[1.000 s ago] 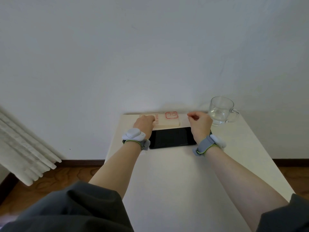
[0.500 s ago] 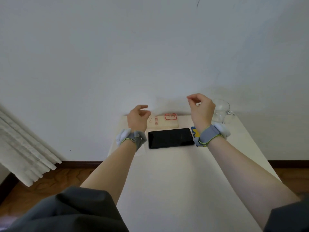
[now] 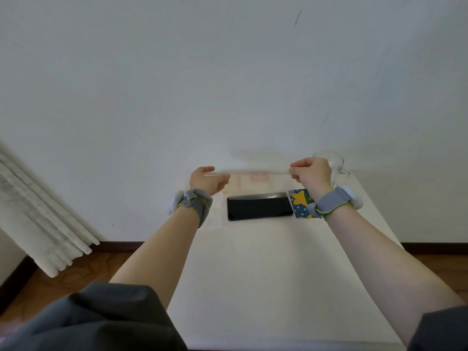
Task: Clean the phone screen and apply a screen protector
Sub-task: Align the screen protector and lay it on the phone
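A black phone lies screen up, lengthwise, on the white table. Above and behind it, a thin clear screen protector stretches almost edge-on between my two raised hands. My left hand holds its left end between thumb and fingers. My right hand pinches its right end. Behind the sheet, a pale box with red print looks blurred. Both wrists wear grey straps.
A blue card with a yellow star lies at the phone's right end, partly under my right wrist. A glass mug stands at the table's back right, behind my right hand. The wall is close behind; a curtain hangs left.
Both hands have lifted from the box at the table's back edge and moved apart, now holding the clear sheet in the air. The phone and the blue card are uncovered.
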A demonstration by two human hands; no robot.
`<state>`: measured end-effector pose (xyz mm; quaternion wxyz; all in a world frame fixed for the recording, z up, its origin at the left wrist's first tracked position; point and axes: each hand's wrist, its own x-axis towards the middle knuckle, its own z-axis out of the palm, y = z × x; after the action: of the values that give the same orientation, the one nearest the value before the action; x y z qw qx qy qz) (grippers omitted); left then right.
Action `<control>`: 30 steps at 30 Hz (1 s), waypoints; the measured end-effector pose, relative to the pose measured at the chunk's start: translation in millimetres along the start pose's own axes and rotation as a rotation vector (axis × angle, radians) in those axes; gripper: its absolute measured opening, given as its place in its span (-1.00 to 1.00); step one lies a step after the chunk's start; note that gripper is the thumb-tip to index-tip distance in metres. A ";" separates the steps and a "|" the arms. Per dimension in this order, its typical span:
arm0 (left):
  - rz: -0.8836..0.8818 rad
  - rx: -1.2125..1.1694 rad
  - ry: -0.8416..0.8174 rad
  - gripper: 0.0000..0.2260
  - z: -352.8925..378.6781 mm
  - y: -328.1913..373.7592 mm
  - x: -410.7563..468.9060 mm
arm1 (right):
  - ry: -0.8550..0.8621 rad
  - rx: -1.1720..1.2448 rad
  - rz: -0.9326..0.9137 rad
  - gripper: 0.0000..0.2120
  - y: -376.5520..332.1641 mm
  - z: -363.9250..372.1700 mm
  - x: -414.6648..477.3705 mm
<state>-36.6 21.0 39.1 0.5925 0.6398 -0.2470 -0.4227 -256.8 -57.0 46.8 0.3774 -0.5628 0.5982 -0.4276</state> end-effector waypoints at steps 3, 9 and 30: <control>-0.066 0.029 -0.047 -0.54 -4.2 -0.6 -2.4 | -0.074 0.003 0.074 -0.86 8.8 -1.0 -0.2; -0.053 0.198 0.009 -0.56 -0.4 -8.8 -0.4 | -0.126 -0.018 0.124 -0.77 28.0 2.2 0.0; -0.020 0.381 0.082 -0.58 5.2 -34.0 10.2 | -0.147 -0.060 0.133 -0.93 48.6 11.2 2.9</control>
<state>-42.0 15.8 4.0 0.4660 0.7595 -0.2918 -0.3476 -263.6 -60.8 -2.5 0.4310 -0.5628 0.6175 -0.3409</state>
